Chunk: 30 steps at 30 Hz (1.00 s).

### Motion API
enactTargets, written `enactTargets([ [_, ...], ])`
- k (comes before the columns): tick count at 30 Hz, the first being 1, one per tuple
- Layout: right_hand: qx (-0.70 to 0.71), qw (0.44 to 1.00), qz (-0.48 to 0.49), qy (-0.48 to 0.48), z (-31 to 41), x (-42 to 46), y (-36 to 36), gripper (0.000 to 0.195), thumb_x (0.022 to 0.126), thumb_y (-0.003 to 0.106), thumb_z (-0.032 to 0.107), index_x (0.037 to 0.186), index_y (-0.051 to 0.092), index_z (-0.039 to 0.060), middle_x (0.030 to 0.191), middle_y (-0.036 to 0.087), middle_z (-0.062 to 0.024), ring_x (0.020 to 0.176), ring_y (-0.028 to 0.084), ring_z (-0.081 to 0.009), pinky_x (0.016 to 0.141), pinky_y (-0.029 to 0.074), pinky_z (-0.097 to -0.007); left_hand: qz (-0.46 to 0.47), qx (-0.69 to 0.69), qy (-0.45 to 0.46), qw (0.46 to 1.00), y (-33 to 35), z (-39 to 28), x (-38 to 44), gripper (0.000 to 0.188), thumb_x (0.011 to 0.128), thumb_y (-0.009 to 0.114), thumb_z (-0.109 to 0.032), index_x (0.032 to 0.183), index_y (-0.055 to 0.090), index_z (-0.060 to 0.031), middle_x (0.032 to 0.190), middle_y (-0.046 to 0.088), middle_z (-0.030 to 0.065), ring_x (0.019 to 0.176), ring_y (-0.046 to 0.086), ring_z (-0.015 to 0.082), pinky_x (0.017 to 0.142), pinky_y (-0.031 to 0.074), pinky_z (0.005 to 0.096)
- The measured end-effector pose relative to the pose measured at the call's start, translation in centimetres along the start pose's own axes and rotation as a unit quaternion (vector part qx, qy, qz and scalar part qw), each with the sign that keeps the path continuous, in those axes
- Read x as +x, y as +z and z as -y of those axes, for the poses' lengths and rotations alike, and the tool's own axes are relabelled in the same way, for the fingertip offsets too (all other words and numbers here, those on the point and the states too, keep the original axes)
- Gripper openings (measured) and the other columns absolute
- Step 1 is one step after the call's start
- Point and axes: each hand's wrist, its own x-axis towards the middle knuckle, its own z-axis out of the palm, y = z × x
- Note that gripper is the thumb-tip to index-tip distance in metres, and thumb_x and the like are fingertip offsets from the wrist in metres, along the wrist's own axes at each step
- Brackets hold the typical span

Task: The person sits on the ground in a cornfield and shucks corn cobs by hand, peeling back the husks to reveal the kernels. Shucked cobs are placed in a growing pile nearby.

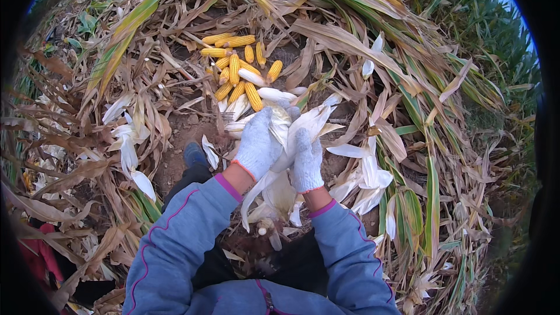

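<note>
An ear of corn in pale husk lies between my hands, partly covered by the gloves and leaves. My left hand, in a whitish knitted glove with an orange cuff edge, grips it from the left. On the right, my right hand, gloved alike, closes on the loosened husk leaves that spread up and to the right. Just beyond my hands lies a pile of husked yellow corn ears. Several ears still in pale husk touch the pile's near side. Most fingertips are hidden.
Dry cornstalks and leaves ring the spot. Torn husks lie at left, more at right. A discarded husk with its stub is between my legs. My shoe rests on bare soil. Red clothing shows at lower left.
</note>
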Motion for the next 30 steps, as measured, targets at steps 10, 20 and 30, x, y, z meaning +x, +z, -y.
enactTargets([
  [10,0.26,0.953,-0.139,0.073,4.3,5.0,-4.4,0.066,0.084,0.053,0.058,0.121,0.044,0.0036,0.101,0.057,-0.0159,0.091,0.059,-0.0316,0.081,0.051,-0.0477,0.02,0.105,-0.085,0.991,-0.5,-2.0,-1.4,0.035,0.094,0.04,-0.022,0.105,0.059,0.0047,0.088,0.061,0.0122,0.072,0.06,0.0187,0.066,0.052,0.0327],
  [20,0.111,0.976,-0.181,-0.044,4.9,5.3,-6.9,0.056,0.087,0.062,0.036,0.129,0.044,0.005,0.112,0.056,-0.006,0.099,0.056,-0.0197,0.087,0.047,-0.0332,0.052,0.509,0.181,0.84,-2.9,-2.3,-0.9,0.048,0.087,0.054,-0.014,0.13,0.04,0.0046,0.12,0.052,0.0159,0.112,0.052,0.0263,0.096,0.041,0.0343],
  [30,-0.143,0.987,0.018,-0.069,3.2,0.8,-1.3,0.05,0.093,0.054,0.023,0.132,0.039,-0.0037,0.123,0.052,-0.0115,0.11,0.051,-0.0181,0.093,0.042,-0.0302,0.226,0.566,0.033,0.792,-0.1,-0.4,-2.5,0.093,0.069,0.072,-0.02,0.143,0.019,0.0024,0.14,0.036,0.0189,0.129,0.037,0.0267,0.107,0.031,0.033],
])
